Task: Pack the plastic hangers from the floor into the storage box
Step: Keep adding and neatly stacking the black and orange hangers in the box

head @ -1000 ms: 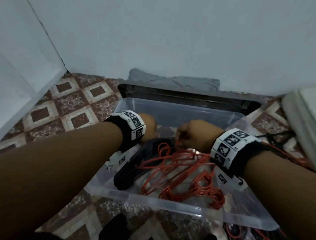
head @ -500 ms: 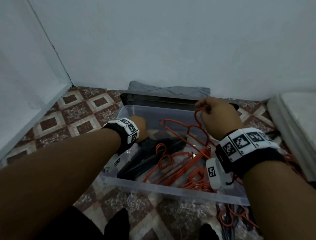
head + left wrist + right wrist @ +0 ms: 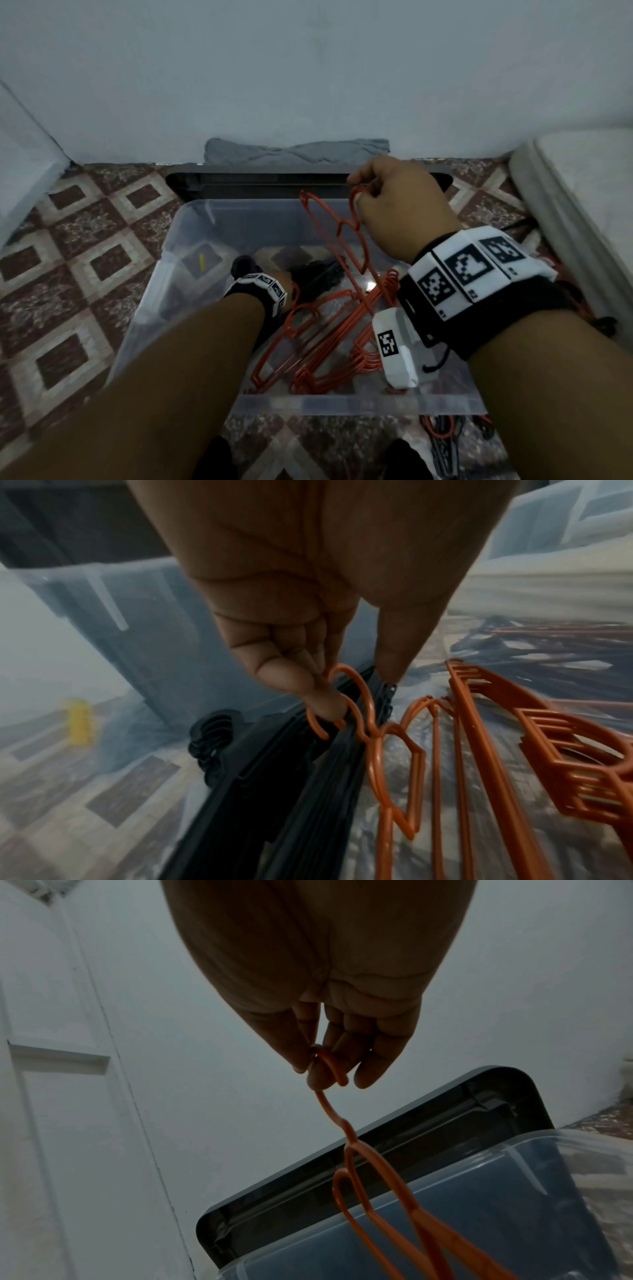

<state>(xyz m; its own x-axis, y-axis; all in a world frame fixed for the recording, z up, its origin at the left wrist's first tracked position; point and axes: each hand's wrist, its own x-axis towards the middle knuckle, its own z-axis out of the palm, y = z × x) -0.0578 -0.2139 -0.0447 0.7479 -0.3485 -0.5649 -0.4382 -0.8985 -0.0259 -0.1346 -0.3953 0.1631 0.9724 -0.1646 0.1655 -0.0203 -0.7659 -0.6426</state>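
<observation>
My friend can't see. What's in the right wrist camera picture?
The right hand pinches the hook of an orange plastic hanger, dangling it over a clear plastic storage box by a white wall.

We are pinching the hook of an orange hanger [image 3: 356, 1153] between the thumb and fingers [image 3: 371, 1066] of our right hand [image 3: 318, 988], and it is hanging tilted down toward the clear storage box [image 3: 514, 1199]. A dark lid [image 3: 428, 1110] is lying just behind the box, against the white wall [image 3: 171, 988].
</observation>
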